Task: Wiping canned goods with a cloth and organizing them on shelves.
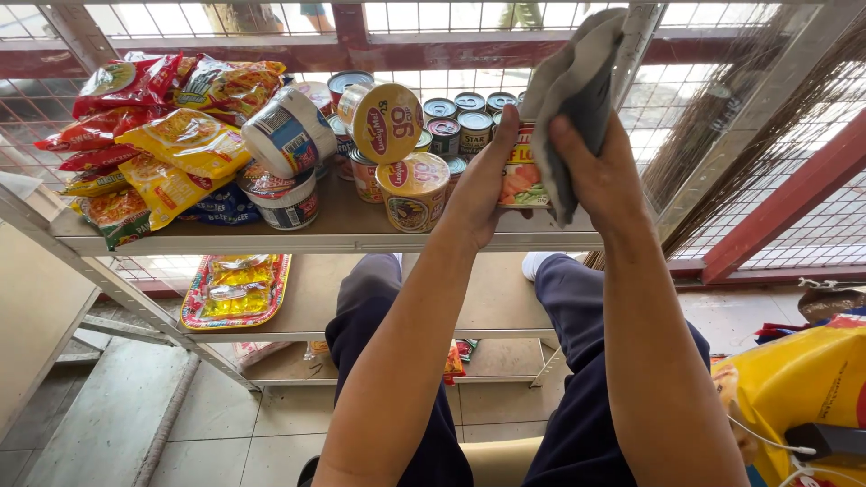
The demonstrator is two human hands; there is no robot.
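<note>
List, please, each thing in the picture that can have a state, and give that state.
left hand: holding a can on the top shelf
right hand: gripping a grey cloth
cup noodle tubs: sealed, some tipped on their sides
small tins: upright, closed
snack packets: sealed, piled loosely
flat tray pack: lying flat on the middle shelf

I see bright daylight flooding through the mesh wall [541,22] behind the shelf [271,236], glaring white; edges bend, focus sharp.
</note>
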